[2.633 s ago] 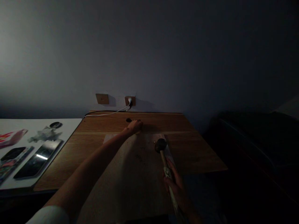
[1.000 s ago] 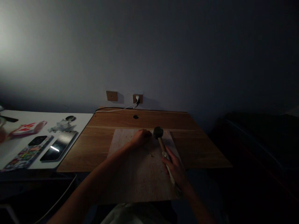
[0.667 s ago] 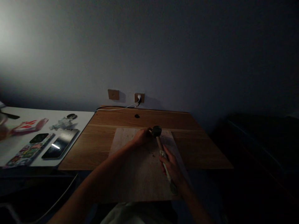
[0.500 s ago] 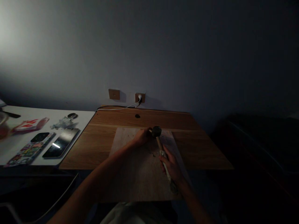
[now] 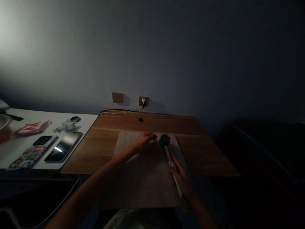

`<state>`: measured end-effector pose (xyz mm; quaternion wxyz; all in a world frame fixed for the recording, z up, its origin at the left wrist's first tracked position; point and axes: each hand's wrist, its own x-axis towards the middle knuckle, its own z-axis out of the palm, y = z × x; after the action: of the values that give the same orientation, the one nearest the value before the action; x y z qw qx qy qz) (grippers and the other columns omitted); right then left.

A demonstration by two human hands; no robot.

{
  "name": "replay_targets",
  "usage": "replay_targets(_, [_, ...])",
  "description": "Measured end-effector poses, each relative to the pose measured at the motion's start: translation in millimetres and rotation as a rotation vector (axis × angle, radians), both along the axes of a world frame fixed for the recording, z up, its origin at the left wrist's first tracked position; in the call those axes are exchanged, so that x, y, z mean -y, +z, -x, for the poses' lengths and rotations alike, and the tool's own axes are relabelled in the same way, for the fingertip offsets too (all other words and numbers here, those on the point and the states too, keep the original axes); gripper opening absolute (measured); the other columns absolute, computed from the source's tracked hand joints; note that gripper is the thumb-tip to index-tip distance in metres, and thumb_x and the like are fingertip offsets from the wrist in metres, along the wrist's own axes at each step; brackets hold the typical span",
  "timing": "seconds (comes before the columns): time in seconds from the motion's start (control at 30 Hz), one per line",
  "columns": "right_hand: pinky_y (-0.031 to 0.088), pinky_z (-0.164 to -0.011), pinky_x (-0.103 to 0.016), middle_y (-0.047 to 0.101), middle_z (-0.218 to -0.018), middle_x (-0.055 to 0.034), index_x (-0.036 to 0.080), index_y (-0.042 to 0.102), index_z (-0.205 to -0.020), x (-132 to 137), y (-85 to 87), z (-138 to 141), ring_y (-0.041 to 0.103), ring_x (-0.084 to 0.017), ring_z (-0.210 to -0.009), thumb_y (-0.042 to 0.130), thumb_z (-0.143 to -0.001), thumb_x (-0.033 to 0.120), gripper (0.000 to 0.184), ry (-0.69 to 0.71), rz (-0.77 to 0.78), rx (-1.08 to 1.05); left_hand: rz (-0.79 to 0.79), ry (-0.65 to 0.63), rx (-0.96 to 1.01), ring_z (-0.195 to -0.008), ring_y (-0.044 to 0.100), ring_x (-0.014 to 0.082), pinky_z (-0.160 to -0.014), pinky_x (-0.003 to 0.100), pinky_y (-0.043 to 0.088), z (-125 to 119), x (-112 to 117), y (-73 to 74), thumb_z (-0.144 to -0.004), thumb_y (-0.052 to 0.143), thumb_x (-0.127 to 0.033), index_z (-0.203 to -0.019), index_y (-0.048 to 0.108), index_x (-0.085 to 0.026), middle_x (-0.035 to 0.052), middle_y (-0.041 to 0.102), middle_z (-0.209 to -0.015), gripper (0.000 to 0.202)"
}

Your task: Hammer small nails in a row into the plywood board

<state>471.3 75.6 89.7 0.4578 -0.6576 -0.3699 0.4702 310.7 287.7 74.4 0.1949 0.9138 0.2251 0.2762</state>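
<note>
In my right hand (image 5: 181, 176) is a mallet (image 5: 165, 140) with a dark round head and a pale, patterned grip; my fingers wrap round the handle. Its head is over the far right part of a pale wooden board (image 5: 143, 190). My left hand (image 5: 144, 142) is low over the board's far part, left of the mallet head and apart from it. Its fingers are bent and drawn together at the tips; what they hold, if anything, is too dark and small to make out.
The board lies on a brown wooden desk (image 5: 205, 152). On a white table (image 5: 88, 119) to the left are a dark-screened phone (image 5: 63, 148), a patterned phone case (image 5: 32, 154), crumpled plastic (image 5: 66, 126) and a red-and-white packet (image 5: 33, 127). A plugged-in cable (image 5: 122, 112) runs along the wall.
The mallet and my right hand have moved right and nearer to me, so the head is farther from my left fingers. A thin shiny piece seen on the board no longer shows.
</note>
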Motion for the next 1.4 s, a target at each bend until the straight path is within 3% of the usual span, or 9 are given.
replay_targets(0.17, [0.036, -0.040, -0.018, 0.047, -0.056, 0.0088, 0.016, 0.029, -0.157, 11, -7.0, -7, 0.041, -0.009, -0.043, 0.059, -0.086, 0.044, 0.083, -0.015, 0.002, 0.005, -0.278, -0.121, -0.301, -0.096, 0.068, 0.0230, -0.090, 0.035, 0.050, -1, 13, 12.2, -0.089, 0.062, -0.019, -0.111, 0.066, -0.017, 0.0102, 0.074, -0.103, 0.022])
replay_targets(0.3, [0.036, -0.039, -0.020, 0.047, -0.056, 0.0089, 0.015, 0.027, -0.158, 12, -8.1, -7, 0.040, -0.010, -0.042, 0.059, -0.085, 0.044, 0.085, -0.010, 0.019, 0.004, -0.351, -0.139, -0.408, -0.091, 0.069, 0.0225, -0.087, 0.034, 0.050, -7, 13, 10.6, -0.090, 0.058, -0.013, -0.104, 0.070, -0.019, 0.0099, 0.074, -0.095, 0.019])
replay_targets(0.4, [0.035, -0.038, -0.020, 0.045, -0.055, 0.0089, 0.014, 0.030, -0.157, 12, -7.1, -6, 0.040, -0.010, -0.042, 0.060, -0.084, 0.043, 0.085, -0.005, 0.007, -0.007, -0.256, -0.093, -0.336, -0.090, 0.069, 0.0208, -0.085, 0.031, 0.050, -4, 7, 9.2, -0.087, 0.060, -0.011, -0.101, 0.073, -0.020, 0.0084, 0.073, -0.096, 0.021])
replay_targets(0.6, [0.034, -0.038, -0.019, 0.044, -0.056, 0.0093, 0.016, 0.033, -0.156, 11, -4.4, -6, 0.039, -0.009, -0.042, 0.059, -0.084, 0.043, 0.081, -0.022, 0.024, 0.006, 0.164, 0.129, 0.024, -0.078, 0.067, 0.0151, -0.075, 0.025, 0.051, 9, -10, -4.3, -0.079, 0.057, -0.007, -0.096, 0.075, -0.018, 0.0036, 0.074, -0.088, 0.027])
replay_targets(0.77, [0.035, -0.038, -0.019, 0.045, -0.057, 0.0089, 0.015, 0.029, -0.157, 9, -4.0, -6, 0.039, -0.009, -0.043, 0.059, -0.084, 0.045, 0.085, -0.025, 0.044, 0.012, 0.118, 0.164, 0.012, -0.087, 0.068, 0.0180, -0.081, 0.028, 0.051, 10, -9, -16.9, -0.082, 0.058, -0.008, -0.096, 0.074, -0.018, 0.0056, 0.075, -0.093, 0.023])
replay_targets(0.93, [0.034, -0.038, -0.019, 0.041, -0.053, 0.0099, 0.012, 0.029, -0.157, 10, -2.9, -5, 0.036, -0.010, -0.042, 0.056, -0.084, 0.042, 0.084, 0.003, 0.034, 0.014, 0.087, 0.157, 0.024, -0.086, 0.066, 0.0173, -0.081, 0.028, 0.051, 11, -9, -19.6, -0.083, 0.060, -0.011, -0.096, 0.073, -0.017, 0.0062, 0.073, -0.094, 0.020])
replay_targets(1.1, [0.034, -0.039, -0.018, 0.043, -0.056, 0.0094, 0.016, 0.034, -0.155, 10, 0.8, -4, 0.037, -0.009, -0.042, 0.058, -0.085, 0.042, 0.079, 0.016, 0.022, 0.003, 0.118, 0.159, 0.048, -0.084, 0.066, 0.0170, -0.080, 0.028, 0.051, 11, -12, -23.9, -0.083, 0.059, -0.010, -0.093, 0.073, -0.017, 0.0051, 0.072, -0.090, 0.018])
replay_targets(1.4, [0.033, -0.036, -0.018, 0.048, -0.059, 0.0090, 0.016, 0.039, -0.151, -24, 11.7, 21, 0.040, -0.008, -0.040, 0.061, -0.079, 0.041, 0.079, 0.067, -0.044, -0.075, 0.224, 0.178, 0.108, -0.078, 0.067, 0.0147, -0.071, 0.024, 0.050, 11, -13, -30.7, -0.080, 0.061, -0.011, -0.115, 0.066, -0.018, 0.0038, 0.073, -0.093, 0.036])
